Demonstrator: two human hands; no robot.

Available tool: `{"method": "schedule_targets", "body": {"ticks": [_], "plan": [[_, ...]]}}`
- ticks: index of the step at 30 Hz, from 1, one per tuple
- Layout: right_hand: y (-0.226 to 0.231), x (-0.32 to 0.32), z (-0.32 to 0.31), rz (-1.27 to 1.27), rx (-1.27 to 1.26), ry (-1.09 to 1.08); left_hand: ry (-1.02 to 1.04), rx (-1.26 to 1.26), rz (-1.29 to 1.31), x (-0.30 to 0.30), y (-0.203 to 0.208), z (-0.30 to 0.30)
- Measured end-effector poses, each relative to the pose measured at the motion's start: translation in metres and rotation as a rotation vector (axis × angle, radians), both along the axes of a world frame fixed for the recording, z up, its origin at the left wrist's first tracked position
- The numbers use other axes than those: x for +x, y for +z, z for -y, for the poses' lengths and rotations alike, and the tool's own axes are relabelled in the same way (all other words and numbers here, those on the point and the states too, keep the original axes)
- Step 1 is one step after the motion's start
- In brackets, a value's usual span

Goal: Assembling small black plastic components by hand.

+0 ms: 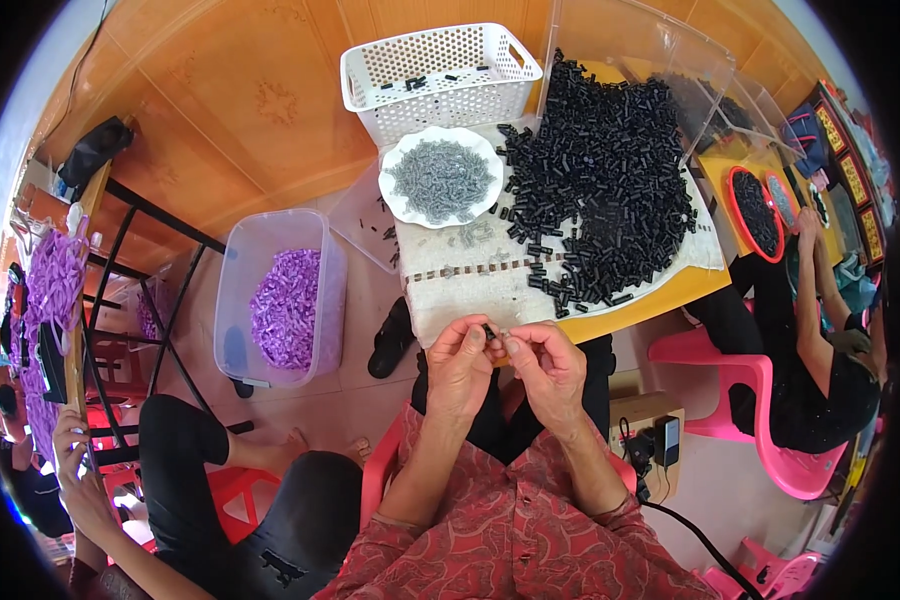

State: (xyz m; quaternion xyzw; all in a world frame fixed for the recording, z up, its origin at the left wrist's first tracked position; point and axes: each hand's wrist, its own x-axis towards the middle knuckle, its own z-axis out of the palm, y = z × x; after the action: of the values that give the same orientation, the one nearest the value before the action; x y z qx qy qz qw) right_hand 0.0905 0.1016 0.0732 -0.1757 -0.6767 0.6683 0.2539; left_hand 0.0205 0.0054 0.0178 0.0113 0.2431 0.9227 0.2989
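The shirt [515,515] lies at six o'clock, and at twelve from it the left hand [457,368] pinches a black piece [489,332], the right hand [549,370] a pale bit [503,333], seemingly mid-joining, next wanting careful alignment

This was a small workshop: black pieces [610,180] lay heaped on the table [660,307], upper right; a tub [332,300] of purple parts [288,310] stood centre left; people [805,405], apparently working, sat at both edges.
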Motion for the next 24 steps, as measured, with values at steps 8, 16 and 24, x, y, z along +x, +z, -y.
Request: {"method": "schedule_targets", "body": {"ticks": [8, 16, 24], "plan": [[0.0007, -0.0007, 0.0019, 0.0, 0.234, -0.023, 0.016, -0.04, 0.006, 0.0023, 0.0021, 0.0008], [0.0002, -0.0002, 0.0022, 0.014, 0.262, -0.032, 0.026, -0.056, 0.002, 0.0056, 0.0008, -0.0025], [-0.003, -0.0001, 0.0011, 0.022, 0.296, -0.067, 0.037, -0.079, -0.049, 0.0082, -0.0026, -0.0038]]}}
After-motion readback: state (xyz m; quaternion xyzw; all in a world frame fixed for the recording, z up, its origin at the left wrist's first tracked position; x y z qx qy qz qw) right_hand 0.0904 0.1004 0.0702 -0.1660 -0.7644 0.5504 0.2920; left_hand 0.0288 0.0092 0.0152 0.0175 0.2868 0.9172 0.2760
